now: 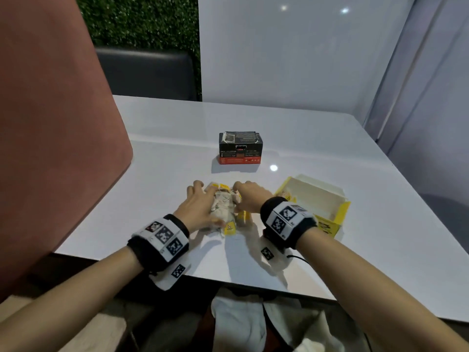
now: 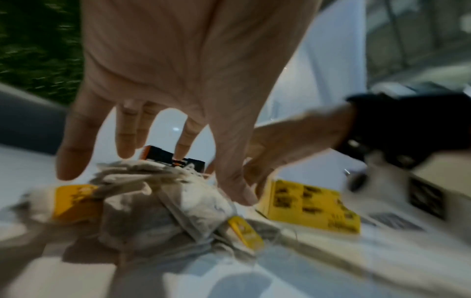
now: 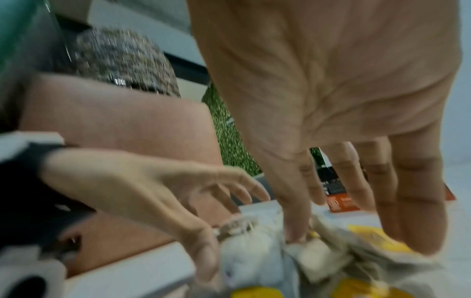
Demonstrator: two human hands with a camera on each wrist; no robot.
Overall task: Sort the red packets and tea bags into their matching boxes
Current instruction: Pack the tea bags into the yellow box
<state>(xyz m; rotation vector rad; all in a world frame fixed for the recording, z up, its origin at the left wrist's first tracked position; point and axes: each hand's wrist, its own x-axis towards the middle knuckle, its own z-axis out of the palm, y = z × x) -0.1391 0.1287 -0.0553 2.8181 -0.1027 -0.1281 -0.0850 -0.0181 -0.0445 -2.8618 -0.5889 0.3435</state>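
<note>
While cupping left hand (image 1: 196,209) and right hand (image 1: 250,196) about the tea bags (image 1: 223,209) piled on the surface (image 1: 330,148) beside the yellow box (image 1: 341,214), splaying fingers (image 2: 74,145), gripping nothing, judging the pile light, soft, tangly: scooping from beneath.

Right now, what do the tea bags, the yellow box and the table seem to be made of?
Tea bags: thin matte paper, probably filter paper; they lie crumpled. Yellow box: printed cardboard, plain white inside, with folded flaps. Table: hard glossy white top, mirroring lamps; laminate or glass, I cannot tell.
</note>
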